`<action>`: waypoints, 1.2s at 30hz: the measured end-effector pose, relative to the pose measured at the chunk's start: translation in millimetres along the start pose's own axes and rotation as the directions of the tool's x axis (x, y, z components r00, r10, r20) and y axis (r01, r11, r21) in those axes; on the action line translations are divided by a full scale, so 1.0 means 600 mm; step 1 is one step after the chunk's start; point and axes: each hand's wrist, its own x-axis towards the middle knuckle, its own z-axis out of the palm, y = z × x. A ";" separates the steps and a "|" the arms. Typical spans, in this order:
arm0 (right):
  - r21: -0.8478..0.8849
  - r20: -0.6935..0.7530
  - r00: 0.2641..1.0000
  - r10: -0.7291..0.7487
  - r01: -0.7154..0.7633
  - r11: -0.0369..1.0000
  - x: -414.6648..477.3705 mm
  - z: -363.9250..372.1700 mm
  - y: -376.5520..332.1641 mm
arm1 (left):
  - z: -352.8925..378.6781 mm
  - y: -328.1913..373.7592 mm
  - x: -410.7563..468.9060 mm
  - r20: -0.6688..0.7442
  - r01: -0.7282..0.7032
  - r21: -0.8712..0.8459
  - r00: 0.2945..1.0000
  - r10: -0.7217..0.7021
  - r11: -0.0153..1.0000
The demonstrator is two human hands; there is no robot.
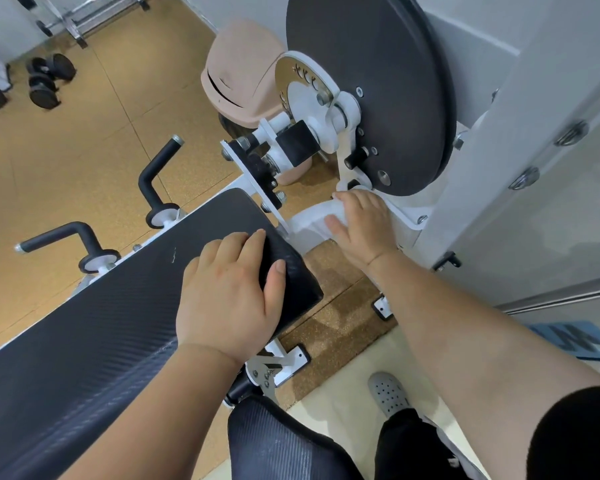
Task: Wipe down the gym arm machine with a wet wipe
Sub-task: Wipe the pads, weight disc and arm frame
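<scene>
Centre frame: right hand (361,225) presses wipe (324,210), fingers flat, on white tube (298,224) beneath disc (378,81) rim; left hand (229,292) rests flat on pad (136,289) corner.

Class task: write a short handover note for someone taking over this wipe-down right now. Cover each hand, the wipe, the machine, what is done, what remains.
Left hand rests open on a corner of the black arm pad. Right hand presses the wet wipe onto the white frame below the black disc.
Done: that frame is being wiped; nothing shows what else was cleaned.
Left: likely pad, two black handles, disc.
</scene>
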 end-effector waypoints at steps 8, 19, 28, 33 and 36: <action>-0.077 0.119 0.968 -0.222 0.232 0.970 -0.022 0.006 0.002 | -0.002 0.000 -0.001 -0.010 -0.009 -0.001 1.000 0.009 1.000; -0.010 0.032 0.996 -0.078 0.079 0.997 -0.026 0.007 -0.006 | -0.004 -0.001 -0.003 -0.030 -0.010 -0.038 1.000 0.008 0.999; 0.013 0.060 0.954 -0.294 0.294 0.956 -0.086 -0.017 -0.045 | -0.015 -0.018 -0.029 -0.111 -0.128 -0.240 0.988 0.103 0.962; -0.076 0.065 0.968 -0.241 0.245 0.967 -0.204 -0.072 -0.034 | -0.003 -0.021 -0.124 -0.222 -0.226 -0.275 0.961 0.167 0.934; -0.122 0.010 0.969 -0.245 0.245 0.962 -0.307 -0.113 -0.069 | -0.003 -0.024 -0.206 -0.285 -0.241 -0.365 0.948 0.139 0.899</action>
